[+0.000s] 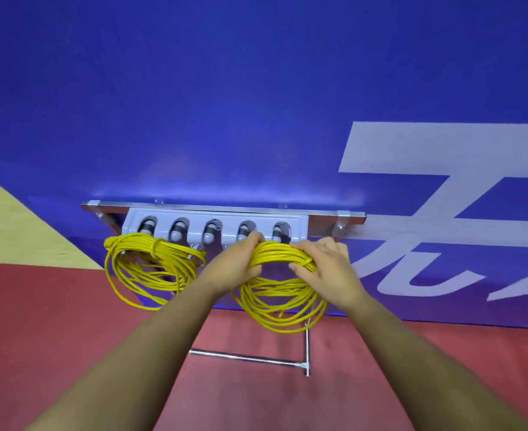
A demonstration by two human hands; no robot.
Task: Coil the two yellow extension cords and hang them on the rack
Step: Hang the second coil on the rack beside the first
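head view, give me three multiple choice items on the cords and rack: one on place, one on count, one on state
1. Where does the first coil hang?
A. rack's left end
B. rack's right end
C. on the floor

2. How many holders on the rack?
A. three
B. five
C. eight

3. What holds the second coil?
A. nothing
B. one hand
C. both hands

Answers: 1 A, it hangs under the leftmost holder. 2 B, five sit in a row. 3 C, left hand and right hand grip its top.
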